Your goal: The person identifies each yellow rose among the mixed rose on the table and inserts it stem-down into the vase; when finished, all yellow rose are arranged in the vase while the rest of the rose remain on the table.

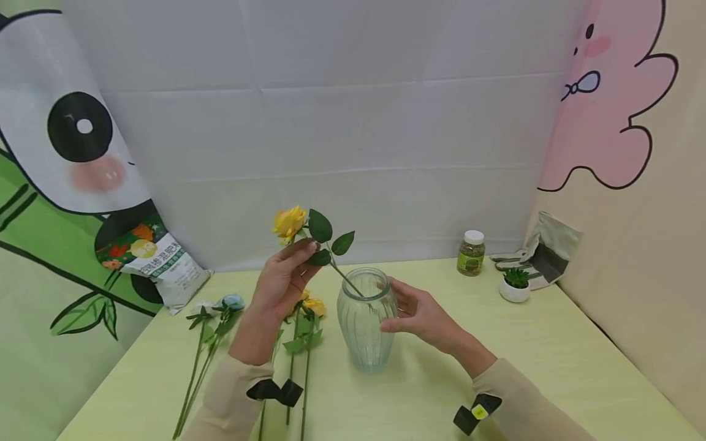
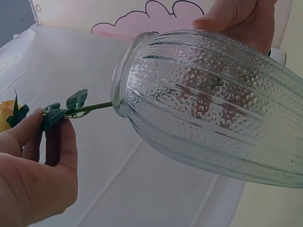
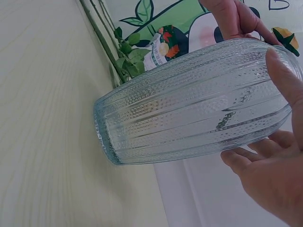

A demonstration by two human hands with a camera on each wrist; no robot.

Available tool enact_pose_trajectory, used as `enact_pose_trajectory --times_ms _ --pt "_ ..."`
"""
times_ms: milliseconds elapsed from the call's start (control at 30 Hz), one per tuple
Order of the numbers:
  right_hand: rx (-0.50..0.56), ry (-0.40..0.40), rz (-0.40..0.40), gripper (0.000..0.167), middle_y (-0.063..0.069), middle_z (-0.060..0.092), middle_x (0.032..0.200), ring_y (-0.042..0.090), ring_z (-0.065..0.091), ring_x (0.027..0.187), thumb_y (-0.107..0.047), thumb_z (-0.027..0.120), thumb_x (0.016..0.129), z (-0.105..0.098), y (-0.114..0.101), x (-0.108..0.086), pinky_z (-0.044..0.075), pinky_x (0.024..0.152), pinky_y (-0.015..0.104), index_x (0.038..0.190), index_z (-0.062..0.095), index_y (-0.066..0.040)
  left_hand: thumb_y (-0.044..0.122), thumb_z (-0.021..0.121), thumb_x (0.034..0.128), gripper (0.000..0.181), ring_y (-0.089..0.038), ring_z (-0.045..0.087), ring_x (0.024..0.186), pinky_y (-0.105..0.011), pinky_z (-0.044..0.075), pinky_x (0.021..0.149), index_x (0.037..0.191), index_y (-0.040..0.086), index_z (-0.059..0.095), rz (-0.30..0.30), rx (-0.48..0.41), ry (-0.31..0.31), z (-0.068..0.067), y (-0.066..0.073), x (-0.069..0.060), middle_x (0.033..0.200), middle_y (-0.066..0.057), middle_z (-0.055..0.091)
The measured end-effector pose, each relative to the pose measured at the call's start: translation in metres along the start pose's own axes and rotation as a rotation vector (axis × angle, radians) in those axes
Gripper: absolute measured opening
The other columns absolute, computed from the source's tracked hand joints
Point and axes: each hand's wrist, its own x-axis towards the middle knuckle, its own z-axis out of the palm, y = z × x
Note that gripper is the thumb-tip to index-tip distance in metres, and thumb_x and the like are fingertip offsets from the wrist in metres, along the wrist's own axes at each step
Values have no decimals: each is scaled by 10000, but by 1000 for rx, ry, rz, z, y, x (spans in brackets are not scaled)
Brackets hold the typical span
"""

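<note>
Between thumb and fingers, my left hand [image 1: 283, 278] pinches the stem of a yellow rose [image 1: 289, 224] just under its bloom, among the green leaves. The stem slants down through the mouth of a ribbed clear glass vase [image 1: 366, 331], and its lower part shows faintly through the glass. My right hand [image 1: 421, 315] holds the vase near its top from the right, thumb in front and fingers round the back. In the right wrist view the vase's dotted glass [image 3: 189, 109] stands with its base on the table.
More yellow roses [image 1: 313, 306] lie left of the vase. Further left are a white and a pale blue flower [image 1: 230, 302]. A printed bag [image 1: 176, 269] leans at the back left. At the back right stand a lidded jar [image 1: 471, 254], a potted succulent [image 1: 515, 286] and grey gloves [image 1: 543, 251].
</note>
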Motion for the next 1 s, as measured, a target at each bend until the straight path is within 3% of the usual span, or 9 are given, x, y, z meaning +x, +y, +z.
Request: enact_pose_trajectory --times_ms 233,467,600,733,867,1000 --pt "-3 10 9 927 55 256 1632 285 267 1478 -174 806 874 0 0 1 286 1172 487 1595 229 -86 -43 489 1025 370 -107 669 958 -264 544 925 936 187 766 -72 110 -12 9 -10 1 996 37 710" --pt "-12 14 15 927 78 248 1633 309 265 1477 -169 803 876 0 0 1 292 1165 504 1593 224 -71 -16 556 1004 269 -122 651 1016 -307 553 931 992 183 736 -63 241 23 18 -18 2 1034 14 669" --pt "-13 12 23 944 65 250 1633 285 268 1478 -185 810 871 0 0 1 286 1174 454 1596 215 -76 13 574 1007 211 -147 666 993 -342 555 941 999 153 732 -51 255 38 20 -21 2 1030 -22 664" --pt "-14 13 20 954 61 252 1632 275 272 1477 -191 816 864 0 0 1 288 1174 436 1595 215 -74 14 597 997 186 -169 654 1035 -361 552 946 1108 107 713 -49 270 58 22 -21 3 1093 -34 641" --pt "-13 15 16 946 83 245 1633 290 273 1475 -172 810 869 0 0 1 290 1172 446 1592 211 -57 -3 591 994 308 -162 639 1050 -345 544 950 1301 -8 613 -65 265 82 23 -22 4 1142 -38 619" --pt "-13 19 25 939 87 247 1631 289 279 1473 -151 807 870 0 0 0 293 1170 446 1590 213 -50 -39 578 988 365 -146 649 1038 -327 544 952 1350 -73 545 -87 240 96 22 -24 6 1143 -34 610"
